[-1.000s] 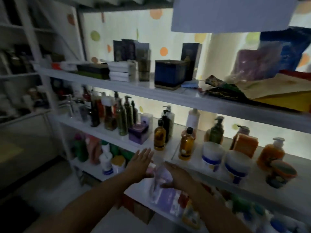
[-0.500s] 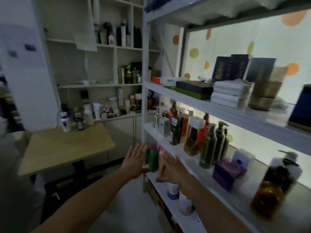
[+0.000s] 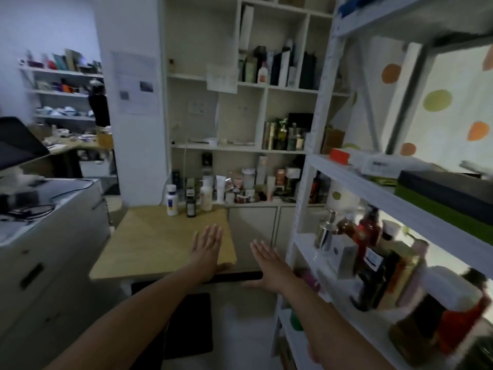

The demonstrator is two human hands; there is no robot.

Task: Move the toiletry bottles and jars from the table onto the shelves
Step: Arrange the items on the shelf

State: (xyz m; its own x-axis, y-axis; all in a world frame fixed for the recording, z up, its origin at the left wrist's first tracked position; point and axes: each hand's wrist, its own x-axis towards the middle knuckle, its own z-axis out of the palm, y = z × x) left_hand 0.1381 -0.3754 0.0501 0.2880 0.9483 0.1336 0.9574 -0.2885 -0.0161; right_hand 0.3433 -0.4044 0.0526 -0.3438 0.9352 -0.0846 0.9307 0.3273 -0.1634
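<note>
Three toiletry bottles stand in a row at the far edge of the light wooden table [image 3: 154,244]: a white plastic bottle with a blue label [image 3: 171,200], just beside it a small dark bottle with a pale label [image 3: 191,206], and then a cream pump bottle [image 3: 206,194]. All three are upright and close together, well apart from both hands.

The left hand [image 3: 206,247] is stretched out flat over the table's near right corner, fingers straight and together, holding nothing; whether it touches the wood cannot be told. The right hand [image 3: 268,265] is likewise flat and empty, with its thumb spread, in the gap between the table and the white metal shelving rack [image 3: 306,182] on the right.

The rack's middle shelf holds crowded bottles, among them a chrome pump bottle [image 3: 324,233] and a dark red pump bottle [image 3: 369,228]; those nearest the camera are blurred. Behind the table, a cream cubby cabinet [image 3: 264,86] is filled with more containers. A grey cabinet [image 3: 53,249] stands at the left, and a black mat [image 3: 186,324] lies on the floor below the arms.
</note>
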